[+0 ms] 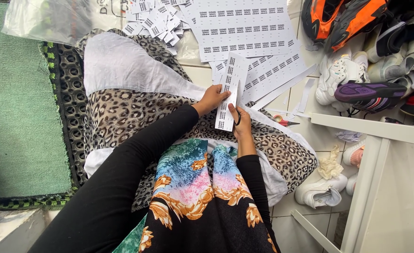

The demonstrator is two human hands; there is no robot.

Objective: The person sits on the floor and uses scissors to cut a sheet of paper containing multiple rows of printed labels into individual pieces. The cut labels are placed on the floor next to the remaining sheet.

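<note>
A patterned skirt [193,197] covers her lap. Above it, her left hand [211,99] pinches a strip of labels [229,91] while her right hand [241,122] grips scissors [238,119]. Beyond lie cut labels [155,21]; uncut sheets [244,28] remain.

Matt white paper label strip [229,93] between fingers [218,91]; soft leopard-print cloth [122,112] beneath; glossy floor tiles [321,136] beside.

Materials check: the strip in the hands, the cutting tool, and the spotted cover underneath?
Strip: thin matte white paper with printed labels; it bends slightly in the left hand. Scissors in the right hand: a dark loop handle, probably plastic; blades hidden. Leopard-print cover: soft woven fabric, wrinkled.
</note>
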